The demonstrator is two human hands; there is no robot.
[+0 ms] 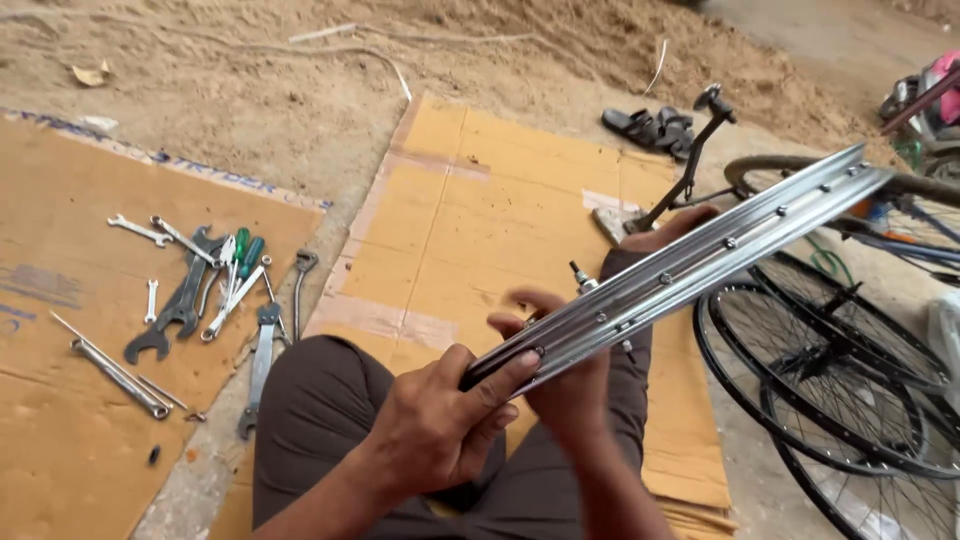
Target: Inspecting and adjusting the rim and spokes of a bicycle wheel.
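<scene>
A bare silver bicycle rim (700, 255) with a row of spoke holes runs from my lap up toward the right. My left hand (440, 420) is closed around its near end, thumb on top. My right hand (565, 385) is just behind it and blurred. It sits under the rim with the fingers curling up over the rim's edge. A small threaded metal part (583, 279) shows just beyond my fingers, partly hidden by the rim. I sit on cardboard (470, 210) with my legs in dark trousers (320, 400).
Several wrenches, screwdrivers and pliers (200, 290) lie spread on a second cardboard sheet at the left. Spoked wheels with black tyres (820, 380) lie at the right, beside a bicycle frame. Dark sandals (650, 128) rest on the sand behind.
</scene>
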